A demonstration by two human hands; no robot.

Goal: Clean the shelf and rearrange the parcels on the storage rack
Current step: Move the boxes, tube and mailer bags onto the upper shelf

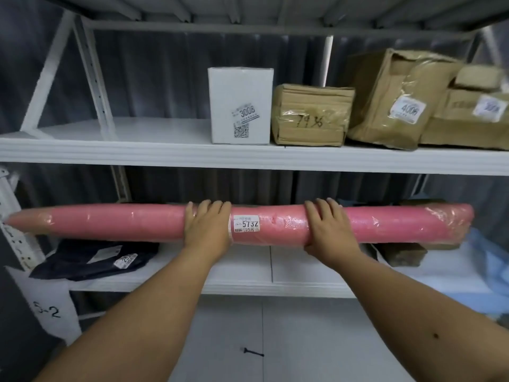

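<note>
I hold a long pink roll [385, 223] wrapped in clear film, level and lengthwise in front of the lower shelf [248, 285] of the storage rack. It spans almost the whole width of the rack, its left end tapering near the white upright [11, 216]. A white label [246, 223] reading 5732 sits on the roll between my hands. My left hand [206, 226] wraps over the top of the roll just left of that label, fingers curled over the far side. My right hand [329, 227] grips the roll the same way a little to the right of the label, thumb underneath.

Under the roll's left part, a dark plastic mailer [91, 260] with a small white tag lies flat on the lower shelf. Under its right end sits a brown parcel [405, 255], and pale blue wrapping [487, 257] shows at the far right.

On the upper shelf [137, 153] stands a white box [239, 106] marked 3008, with a taped cardboard box [311, 115] just beside it on the right, numbers scrawled on its front. Further right a tall crumpled brown parcel [385, 97] leans, tagged 4006, against more brown boxes [468, 119]. The left part of that shelf is bare. A handwritten sign [46, 311] hangs low on the left.
</note>
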